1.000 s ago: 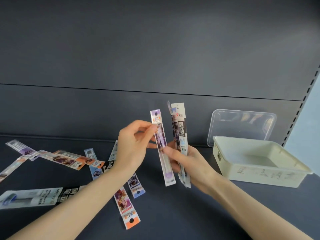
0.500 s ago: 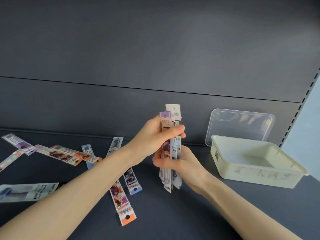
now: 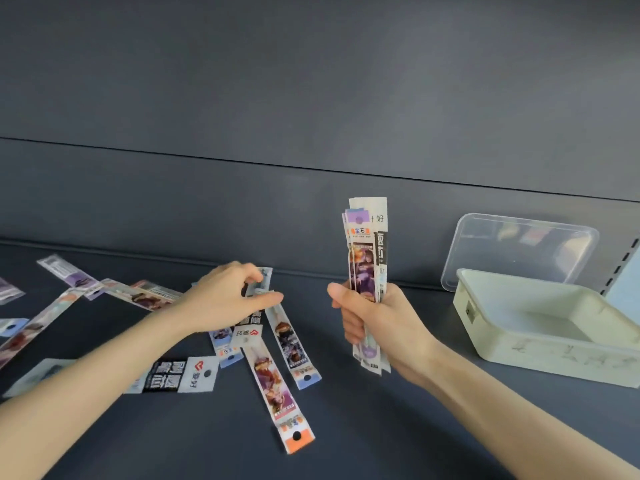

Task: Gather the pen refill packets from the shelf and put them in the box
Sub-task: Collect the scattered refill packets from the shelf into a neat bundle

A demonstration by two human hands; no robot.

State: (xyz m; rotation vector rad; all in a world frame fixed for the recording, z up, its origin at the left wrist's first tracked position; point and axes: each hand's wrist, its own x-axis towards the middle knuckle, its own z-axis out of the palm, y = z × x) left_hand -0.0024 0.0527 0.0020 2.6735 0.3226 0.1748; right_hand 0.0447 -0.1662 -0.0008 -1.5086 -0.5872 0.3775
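Note:
My right hand (image 3: 377, 320) grips a bundle of pen refill packets (image 3: 363, 258) upright above the dark shelf (image 3: 381, 434), left of the cream box (image 3: 540, 355). My left hand (image 3: 221, 299) reaches over the loose packets on the shelf. Its fingers and thumb are spread around the top end of a pale packet (image 3: 261, 280), and I cannot tell if they touch it. Below it lie a blue-ended packet (image 3: 291, 341), an orange-ended packet (image 3: 273, 386) and a black-and-white packet (image 3: 180, 375). The box looks empty.
A clear plastic lid (image 3: 519, 247) leans on the back wall behind the box. Several more packets (image 3: 69, 275) are scattered across the left of the shelf. A perforated shelf upright (image 3: 623, 254) stands at the far right.
My left hand has let go of the bundle and moved left and down to the loose packets. My right hand now holds the bundle alone, a little further right.

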